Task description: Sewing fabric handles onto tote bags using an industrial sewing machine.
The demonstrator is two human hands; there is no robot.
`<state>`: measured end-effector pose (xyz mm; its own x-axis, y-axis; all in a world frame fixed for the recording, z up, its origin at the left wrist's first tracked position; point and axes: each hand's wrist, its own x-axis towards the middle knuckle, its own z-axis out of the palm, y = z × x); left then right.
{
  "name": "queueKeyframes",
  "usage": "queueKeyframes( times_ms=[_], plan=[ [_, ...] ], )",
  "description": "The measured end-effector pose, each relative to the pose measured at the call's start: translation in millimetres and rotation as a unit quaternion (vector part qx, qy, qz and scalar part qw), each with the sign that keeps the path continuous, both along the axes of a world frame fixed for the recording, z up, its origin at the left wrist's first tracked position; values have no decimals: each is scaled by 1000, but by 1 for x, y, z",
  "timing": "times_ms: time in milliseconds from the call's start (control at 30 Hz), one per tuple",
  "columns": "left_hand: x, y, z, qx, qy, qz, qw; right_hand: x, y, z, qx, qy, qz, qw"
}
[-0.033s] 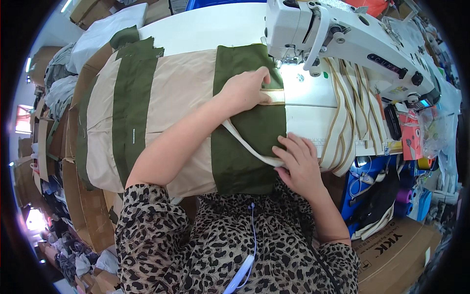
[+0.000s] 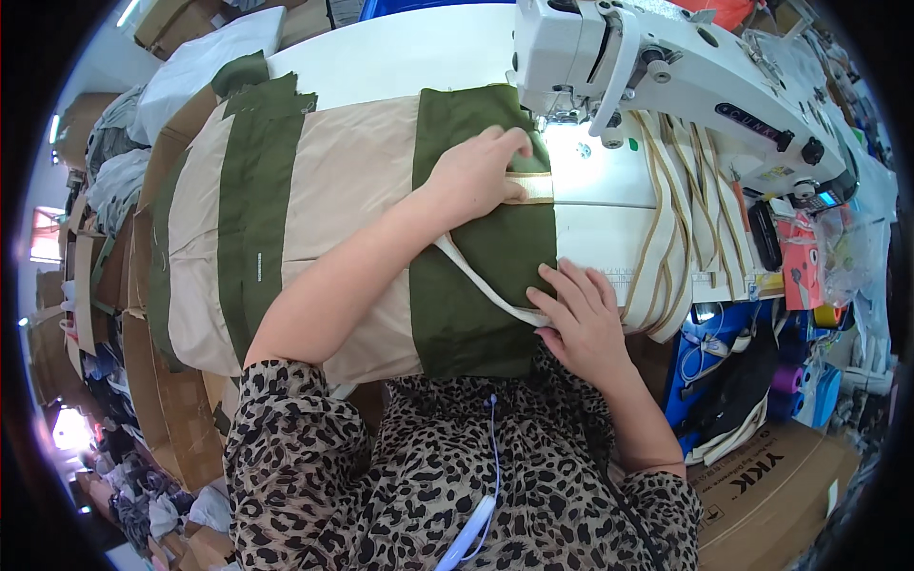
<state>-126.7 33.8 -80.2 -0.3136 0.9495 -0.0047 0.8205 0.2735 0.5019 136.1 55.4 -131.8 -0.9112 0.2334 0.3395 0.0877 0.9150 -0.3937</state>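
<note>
A long piece of olive-green and beige fabric (image 2: 352, 157) lies across the sewing table. On its green right-hand panel, a cream webbing strap (image 2: 535, 187) with tan edging points toward the sewing machine (image 2: 619, 71). My left hand (image 2: 476, 171) is closed on this strap, its thumb pressing the strap down and its index finger bent up close to the needle area. From beneath that hand the strap curves back in a slack loop to my right hand (image 2: 583, 324). There it enters between thumb and index finger, while the other fingers spread over the fabric's right edge.
Several cream straps with tan edges (image 2: 666, 219) hang over the table's right side. A cardboard box (image 2: 776, 495) stands at lower right, near purple thread spools (image 2: 786, 379). Along the left are an open carton (image 2: 157, 400) and heaps of cloth (image 2: 119, 181).
Almost nothing differs. My left index finger has shifted very slightly to the right; the fabric and strap keep their places.
</note>
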Motion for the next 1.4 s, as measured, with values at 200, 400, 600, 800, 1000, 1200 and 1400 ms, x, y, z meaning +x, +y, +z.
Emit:
queueKeyframes(
  times_ms=[200,400,600,800,1000,1200,1400],
  plan=[
    [8,-23,-31,83,158,-159,971,-5,-3,-11,73,3,-35,997],
    [-9,-38,-22,27,151,-141,978,-23,3,2,-20,12,5,1000],
    [-20,-35,-25,37,174,-183,967,-29,6,-1,-44,26,-6,999],
    [-21,-27,-25,107,147,-208,961,-29,4,-3,-38,28,-19,999],
    [-17,-25,-23,112,144,-204,962,-27,4,-4,-44,37,-17,998],
    [-12,-25,-22,114,152,-196,962,-27,4,-4,-44,41,-18,998],
    [-6,-28,-25,90,150,-151,973,-29,4,-4,-50,43,-19,998]
  ],
)
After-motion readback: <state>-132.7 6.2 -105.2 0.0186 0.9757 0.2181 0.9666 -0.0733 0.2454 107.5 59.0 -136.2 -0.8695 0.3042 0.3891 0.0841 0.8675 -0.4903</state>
